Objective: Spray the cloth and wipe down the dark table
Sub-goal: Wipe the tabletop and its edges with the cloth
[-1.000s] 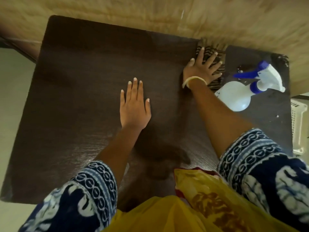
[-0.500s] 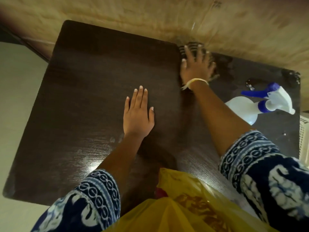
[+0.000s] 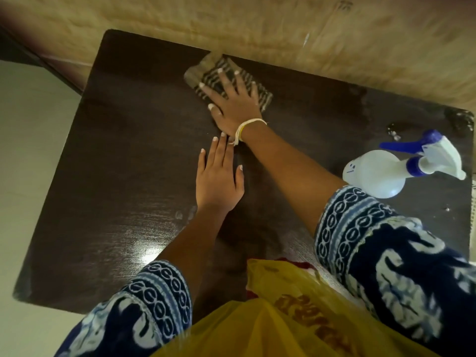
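Right hand [image 3: 235, 104] flat, fingers spread, pressing striped cloth [image 3: 260, 92]; left hand [image 3: 217, 176] flat on glossy woodgrain table [image 3: 116, 163].

A tan, mottled wall [image 3: 283, 27], blurred and perhaps plywood, runs from 10 to 2 o'clock. Pale floor [image 3: 28, 155] lies at 9 o'clock; a white slatted object [image 3: 473, 202] shows at 3 o'clock.

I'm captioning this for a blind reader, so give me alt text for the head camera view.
A person's right hand presses a striped cloth flat on a dark table near its far edge, while the left hand rests flat mid-table. A white spray bottle with a blue trigger lies on its side at the right.
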`<state>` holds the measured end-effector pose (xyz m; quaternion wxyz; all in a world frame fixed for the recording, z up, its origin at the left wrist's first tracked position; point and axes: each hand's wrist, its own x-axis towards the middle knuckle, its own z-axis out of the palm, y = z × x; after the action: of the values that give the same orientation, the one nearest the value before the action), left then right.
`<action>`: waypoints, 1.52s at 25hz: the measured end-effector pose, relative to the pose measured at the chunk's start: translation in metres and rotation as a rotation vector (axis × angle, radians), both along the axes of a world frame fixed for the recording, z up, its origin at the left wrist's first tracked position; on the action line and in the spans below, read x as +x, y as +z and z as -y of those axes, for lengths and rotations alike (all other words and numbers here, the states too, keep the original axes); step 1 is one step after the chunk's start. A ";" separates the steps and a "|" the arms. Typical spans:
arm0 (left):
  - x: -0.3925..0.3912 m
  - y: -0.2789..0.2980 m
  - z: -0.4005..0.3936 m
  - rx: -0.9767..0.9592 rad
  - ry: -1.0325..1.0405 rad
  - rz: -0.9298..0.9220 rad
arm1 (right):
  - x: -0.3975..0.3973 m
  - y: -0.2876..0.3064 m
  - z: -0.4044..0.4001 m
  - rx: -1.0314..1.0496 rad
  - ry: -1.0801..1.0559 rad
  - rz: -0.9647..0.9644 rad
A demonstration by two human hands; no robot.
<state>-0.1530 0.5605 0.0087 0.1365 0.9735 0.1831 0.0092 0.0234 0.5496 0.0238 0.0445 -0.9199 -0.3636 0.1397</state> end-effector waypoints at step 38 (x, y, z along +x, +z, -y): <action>0.029 0.085 0.111 -1.839 0.427 -0.135 | -0.129 0.087 0.232 1.409 -1.264 -1.393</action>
<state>-0.1244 0.4498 0.0934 0.8349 0.4286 0.3005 -0.1703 -0.1051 0.3179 0.1106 0.7943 -0.4338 0.2636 0.3338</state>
